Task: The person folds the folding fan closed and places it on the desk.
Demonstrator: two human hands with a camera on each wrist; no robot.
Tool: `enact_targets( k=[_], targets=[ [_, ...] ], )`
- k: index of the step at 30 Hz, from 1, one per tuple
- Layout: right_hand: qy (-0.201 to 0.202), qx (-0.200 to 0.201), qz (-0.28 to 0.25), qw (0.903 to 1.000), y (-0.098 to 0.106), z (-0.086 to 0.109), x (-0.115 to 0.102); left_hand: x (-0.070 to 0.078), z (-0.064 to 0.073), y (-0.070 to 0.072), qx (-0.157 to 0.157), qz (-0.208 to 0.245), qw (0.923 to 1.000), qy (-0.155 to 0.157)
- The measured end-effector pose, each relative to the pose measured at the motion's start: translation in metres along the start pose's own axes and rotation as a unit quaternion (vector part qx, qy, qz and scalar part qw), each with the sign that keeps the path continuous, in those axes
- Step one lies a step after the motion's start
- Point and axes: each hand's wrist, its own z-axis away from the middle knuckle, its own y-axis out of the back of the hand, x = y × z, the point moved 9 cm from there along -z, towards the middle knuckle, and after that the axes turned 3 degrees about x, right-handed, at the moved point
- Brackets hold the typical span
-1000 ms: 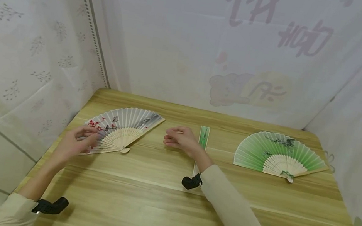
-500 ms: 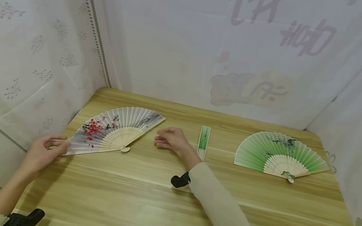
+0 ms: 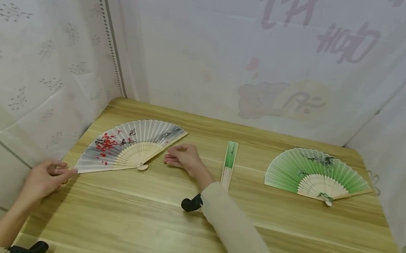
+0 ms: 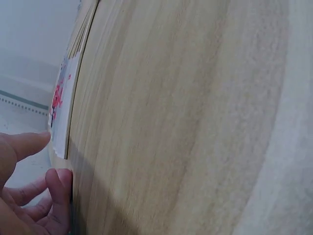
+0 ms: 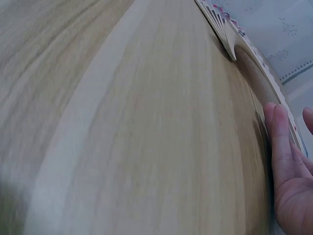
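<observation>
A white-and-grey folding fan (image 3: 134, 140) with red blossoms and small birds lies spread out on the left of the table. My left hand (image 3: 46, 177) is at its lower left corner, fingertips right by the edge. In the left wrist view, the thumb and fingers (image 4: 59, 196) stand apart on either side of the fan's corner (image 4: 62, 137), a gap between. My right hand (image 3: 185, 158) is beside the fan's right guard stick, fingers loosely bent, holding nothing. The right wrist view shows its fingers (image 5: 281, 142) low over the table near the fan's edge.
A folded green fan (image 3: 228, 165) lies upright in view behind the right forearm. Farther right, a spread green fan (image 3: 287, 169) with a dark print and green cord rests on the wooden table (image 3: 155, 233). Patterned white curtains (image 3: 199, 47) hang around the table.
My left hand has moved down and left from over the fan to its lower left corner. My right hand has shifted left, to the fan's right guard stick. The fans stay where they were.
</observation>
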Motion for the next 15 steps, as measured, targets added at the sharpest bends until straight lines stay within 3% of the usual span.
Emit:
enact_targets(
  k=[4,11,15],
  targets=[
    [0.009,0.013,-0.011,0.9998,-0.006,-0.002,0.002,0.002,0.001,-0.002,0.009,-0.019,0.9998,0.002],
    [0.007,0.055,-0.016,0.9984,-0.016,-0.001,0.003,0.002,-0.002,-0.002,0.025,-0.123,0.9918,0.02],
    [0.007,0.085,-0.016,0.9962,-0.018,-0.001,0.004,0.003,-0.002,-0.003,0.028,-0.139,0.9895,0.025]
  ],
)
